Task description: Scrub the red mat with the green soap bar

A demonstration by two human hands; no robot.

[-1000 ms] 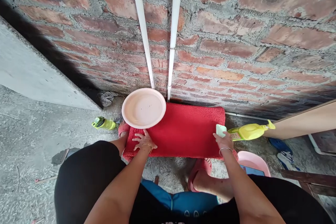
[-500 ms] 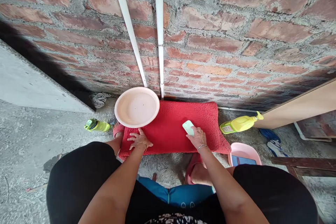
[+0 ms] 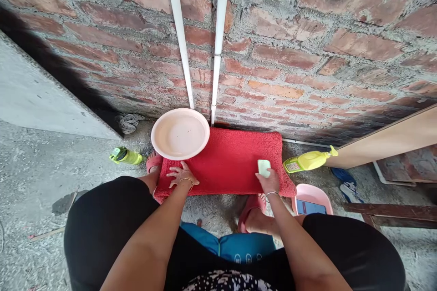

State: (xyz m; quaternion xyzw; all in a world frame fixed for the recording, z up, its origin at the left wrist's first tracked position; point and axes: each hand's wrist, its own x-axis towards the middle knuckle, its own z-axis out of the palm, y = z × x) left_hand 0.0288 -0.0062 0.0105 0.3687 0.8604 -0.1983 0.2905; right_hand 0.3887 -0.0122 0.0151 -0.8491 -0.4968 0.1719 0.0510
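Left hand (image 3: 180,176): flat, fingers spread, palm down on the near left corner of the red mat (image 3: 228,157); it grips nothing. Right hand (image 3: 269,183): fingers closed on a pale green bar of soap (image 3: 264,168), which is pressed onto the mat near its right end.

The red mat lies on the concrete floor (image 3: 41,177) against the foot of the brick wall (image 3: 307,45), at 12 o'clock from the person's knees.

At 9 o'clock from the left hand, a green bottle (image 3: 124,156) lies on its side on the floor. At 12 o'clock from that hand, a pink basin (image 3: 180,133) overlaps the mat's far left corner. Two white pipes (image 3: 198,41) run down the wall to just behind the basin.

At 2 o'clock from the right hand, a yellow bottle (image 3: 309,161) lies on its side just beside the mat's right edge. At 4 o'clock, a small pink tub (image 3: 311,199) stands on the floor.
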